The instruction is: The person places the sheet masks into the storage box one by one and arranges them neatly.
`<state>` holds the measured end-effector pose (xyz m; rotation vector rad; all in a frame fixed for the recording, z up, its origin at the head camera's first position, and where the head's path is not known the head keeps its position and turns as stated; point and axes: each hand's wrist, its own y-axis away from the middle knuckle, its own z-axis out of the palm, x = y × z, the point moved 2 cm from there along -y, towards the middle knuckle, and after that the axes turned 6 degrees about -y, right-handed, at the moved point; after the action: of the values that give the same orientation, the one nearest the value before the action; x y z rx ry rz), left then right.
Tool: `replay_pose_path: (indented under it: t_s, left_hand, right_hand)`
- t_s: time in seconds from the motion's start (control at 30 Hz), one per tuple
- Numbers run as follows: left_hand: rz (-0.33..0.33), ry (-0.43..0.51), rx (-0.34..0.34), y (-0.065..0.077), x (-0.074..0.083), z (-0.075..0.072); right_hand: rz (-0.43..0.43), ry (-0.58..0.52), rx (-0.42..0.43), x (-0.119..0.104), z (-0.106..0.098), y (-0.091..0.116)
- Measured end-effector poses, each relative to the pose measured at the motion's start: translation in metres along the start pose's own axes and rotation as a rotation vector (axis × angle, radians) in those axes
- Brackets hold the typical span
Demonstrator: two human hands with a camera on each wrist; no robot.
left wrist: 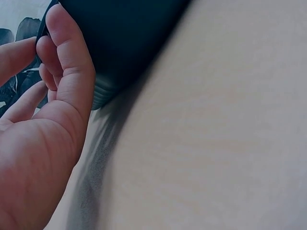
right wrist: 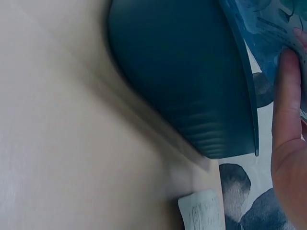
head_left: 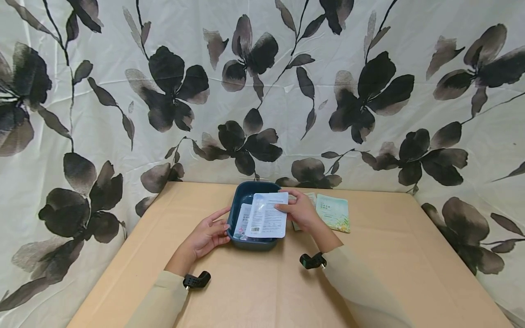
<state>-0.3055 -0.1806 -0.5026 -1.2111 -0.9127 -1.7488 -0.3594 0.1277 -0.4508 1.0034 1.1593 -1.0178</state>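
A dark blue plastic basin point(head_left: 254, 245) stands on the table, and my left hand point(head_left: 207, 237) rests its fingers against the left wall and rim. Over the basin's right side, my right hand point(head_left: 302, 212) pinches a flat white sachet point(head_left: 267, 215) printed with small text and a barcode. Beneath it, partly covered, a second pale sachet point(head_left: 243, 221) lies inside the basin. The right wrist view catches the held sachet's bluish patterned face point(right wrist: 268, 28) beside a finger. In the left wrist view, fingertips touch the basin's outer side point(left wrist: 120, 38).
A pale green sachet point(head_left: 333, 213) lies on the table point(head_left: 393, 255) right of the basin. Another sachet point(head_left: 312, 197) beside it is partly hidden behind my right hand. A flower-patterned cloth point(head_left: 295, 82) hangs behind the table's back edge.
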Motion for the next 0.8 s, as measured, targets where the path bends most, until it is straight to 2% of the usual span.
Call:
replay_pose_path:
  t_s: [0.2, 0.8]
  left_hand:
    - [-0.001, 0.006, 0.013, -0.002, -0.001, 0.000]
    - [0.007, 0.018, -0.016, 0.000, 0.001, 0.001]
  right_hand:
    - [-0.005, 0.045, 0.008, -0.002, 0.009, -0.004]
    - [0.050, 0.143, 0.001, -0.003, 0.029, -0.016]
